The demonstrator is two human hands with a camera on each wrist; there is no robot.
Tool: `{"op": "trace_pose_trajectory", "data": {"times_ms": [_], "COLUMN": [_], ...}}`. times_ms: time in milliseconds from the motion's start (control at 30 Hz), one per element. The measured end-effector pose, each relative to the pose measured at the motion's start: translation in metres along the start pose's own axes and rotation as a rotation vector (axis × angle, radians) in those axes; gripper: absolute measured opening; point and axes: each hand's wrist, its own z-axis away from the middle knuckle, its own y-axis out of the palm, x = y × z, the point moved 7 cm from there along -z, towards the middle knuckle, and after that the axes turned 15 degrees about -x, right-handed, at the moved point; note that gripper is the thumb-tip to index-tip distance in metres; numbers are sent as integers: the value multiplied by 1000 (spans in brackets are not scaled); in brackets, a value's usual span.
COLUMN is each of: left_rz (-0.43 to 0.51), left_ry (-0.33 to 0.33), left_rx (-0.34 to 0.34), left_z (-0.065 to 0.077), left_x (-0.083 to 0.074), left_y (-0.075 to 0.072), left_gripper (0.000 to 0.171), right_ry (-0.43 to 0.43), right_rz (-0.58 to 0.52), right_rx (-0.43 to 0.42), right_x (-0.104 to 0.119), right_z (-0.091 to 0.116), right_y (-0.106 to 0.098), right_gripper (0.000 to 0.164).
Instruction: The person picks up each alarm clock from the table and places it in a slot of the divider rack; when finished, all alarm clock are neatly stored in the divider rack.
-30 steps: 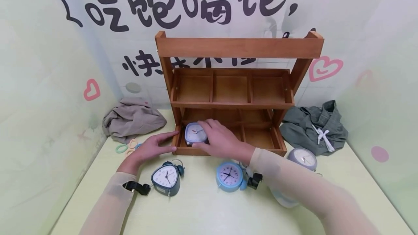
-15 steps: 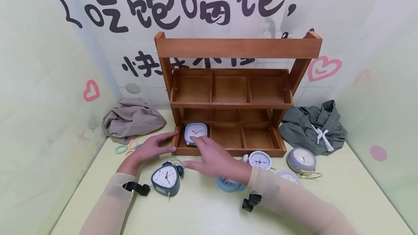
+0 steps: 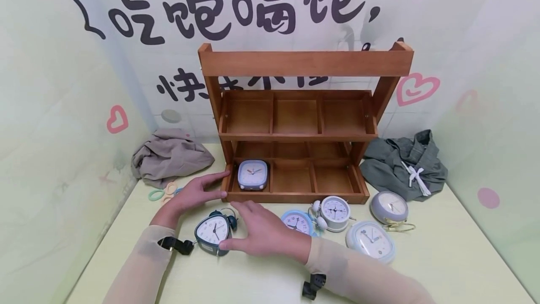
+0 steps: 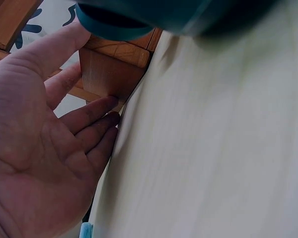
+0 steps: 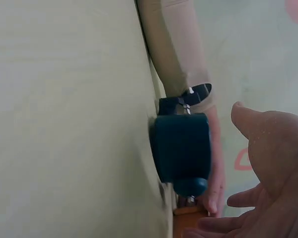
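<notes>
Right hand [image 3: 263, 233] hovers with fingers spread and relaxed, holding nothing, just beside the dark triangular clock [image 3: 213, 232]; its thumb looks close to touching, though the head view can't settle it. The right wrist view shows a clear gap between the palm and the clock's dark back [image 5: 181, 148]. Left hand [image 3: 195, 194] lies flat, straight fingers against the wooden shelf [image 3: 295, 197] corner, which the left wrist view confirms. Beyond both hands, the square clock [image 3: 252, 174] sits in the shelf's lower left compartment.
</notes>
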Motion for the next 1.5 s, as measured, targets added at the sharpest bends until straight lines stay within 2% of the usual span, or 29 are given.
{"op": "trace_pose_trajectory", "data": {"times_ms": [200,467,667,833,1033,1267,1367,1500], "left_rz": [10,-1,-7,-4,-2,-4,-12,-18], "left_ry": [-11,5,1,-11,-13,-6,-4,-5], "left_rx": [0,4,-2,-6,-8,-14,-15,-14], "left_z": [1,3,5,5,4,1,1,0], "left_x": [3,5,8,7,4,2,1,1], "left_y": [2,5,5,3,2,2,1,1], "left_gripper": [73,72,71,72,73,72,73,73], "right_ry": [-1,-51,-55,-62,-72,-39,-13,-7], "right_rz": [31,91,131,119,95,65,56,54], "right_rx": [11,-81,-104,-95,-31,7,-2,-31], "right_x": [3,9,9,7,3,-2,-5,-6], "right_z": [5,7,6,3,2,-1,-2,-4], "right_y": [20,33,39,37,29,21,22,21], "right_gripper": [112,109,102,92,88,95,104,102]}}
